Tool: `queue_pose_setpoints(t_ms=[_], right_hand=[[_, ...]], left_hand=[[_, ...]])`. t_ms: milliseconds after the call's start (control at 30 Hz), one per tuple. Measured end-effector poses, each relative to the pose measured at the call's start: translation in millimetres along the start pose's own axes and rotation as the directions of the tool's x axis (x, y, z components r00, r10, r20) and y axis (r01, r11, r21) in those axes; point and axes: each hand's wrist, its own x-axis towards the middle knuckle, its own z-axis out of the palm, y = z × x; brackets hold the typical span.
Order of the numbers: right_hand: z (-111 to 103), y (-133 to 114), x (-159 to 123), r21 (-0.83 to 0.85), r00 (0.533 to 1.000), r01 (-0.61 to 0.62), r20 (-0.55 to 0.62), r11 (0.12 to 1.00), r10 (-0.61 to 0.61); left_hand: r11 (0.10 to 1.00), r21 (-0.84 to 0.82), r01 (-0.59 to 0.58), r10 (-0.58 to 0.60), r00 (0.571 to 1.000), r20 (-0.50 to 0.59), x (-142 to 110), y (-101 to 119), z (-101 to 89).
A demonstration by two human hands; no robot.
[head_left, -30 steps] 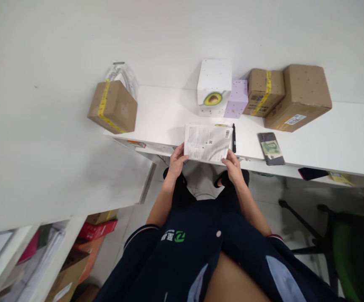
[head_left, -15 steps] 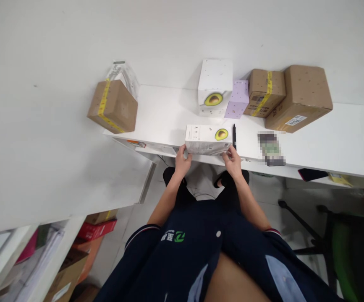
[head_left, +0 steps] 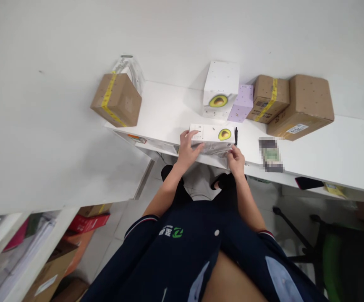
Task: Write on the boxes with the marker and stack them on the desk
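A white carton with an avocado picture point(head_left: 214, 133) lies near the front edge of the white desk, its printed side facing me. At its left end, my left hand point(head_left: 189, 147) has its fingers over the top and the thumb along the front side, gripping it. My right hand point(head_left: 236, 160) is closed at the lower right corner of the same carton, fingertips pinched against its edge. Just past the right end lies a black pen point(head_left: 236, 136). Behind stands a taller white avocado box point(head_left: 221, 84) beside a lilac box point(head_left: 243, 100).
Brown cardboard boxes point(head_left: 309, 100) stand at the back right, and a taped brown box point(head_left: 121, 100) at the left end. A blurred-out item point(head_left: 271, 155) lies on the desk point(head_left: 169, 105). Below are a dark phone-like object point(head_left: 309, 183) and a black chair point(head_left: 352, 251).
My left hand has moved from the carton's lower left corner up onto its top and front. My right hand stays at the right corner. The whole view has shifted slightly.
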Motion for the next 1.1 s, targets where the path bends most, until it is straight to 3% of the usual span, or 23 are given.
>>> queue_pose_setpoints(t_ms=[133, 300, 467, 567, 633, 700, 767, 900, 1100], right_hand=[[-20.3, 3.5, 20.4, -0.288, 0.978, 0.003, -0.199, 0.957, -0.064], [-24.0, 7.0, 46.0, -0.573, 0.989, -0.058, -0.142, 0.818, -0.029], [-17.7, 8.0, 64.3, -0.612, 0.991, -0.129, -0.093, 0.781, 0.091], [-24.8, 5.1, 69.8, -0.430, 0.986, -0.168, -0.077, 0.887, 0.150], [-34.5, -1.9, 68.1, -0.110, 0.975, -0.212, -0.088, 0.971, 0.203], [-44.9, -15.7, 61.4, 0.270, 0.974, -0.199, -0.048, 0.942, 0.220], [-51.9, -36.7, 51.7, 0.513, 0.989, -0.129, 0.001, 0.849, 0.149], [-43.0, -87.7, 35.1, 0.613, 1.000, 0.024, -0.006, 0.790, -0.026], [6.7, -134.2, 34.2, 0.559, 0.976, 0.217, -0.098, 0.801, -0.196]], left_hand=[[0.996, 0.088, 0.007, -0.010, 0.999, 0.037, 2.6, 1.8, -3.1], [0.993, 0.118, 0.010, -0.007, 1.000, -0.027, -1.5, -2.2, 2.6], [0.997, 0.083, -0.004, 0.010, 0.998, -0.066, -1.7, -4.3, 5.7], [0.997, 0.079, -0.003, 0.008, 0.998, -0.063, -2.5, -5.3, 5.6], [0.996, 0.086, -0.005, 0.011, 0.998, -0.064, -3.5, -6.5, 6.0], [0.996, 0.092, -0.010, 0.017, 0.997, -0.073, -4.6, -8.4, 7.3], [0.995, 0.099, -0.019, 0.028, 0.996, -0.087, -5.6, -11.1, 9.5], [0.992, 0.118, -0.050, 0.063, 0.992, -0.109, -6.8, -17.3, 14.8], [0.968, 0.212, -0.132, 0.162, 0.977, -0.135, -7.8, -23.9, 20.8]])
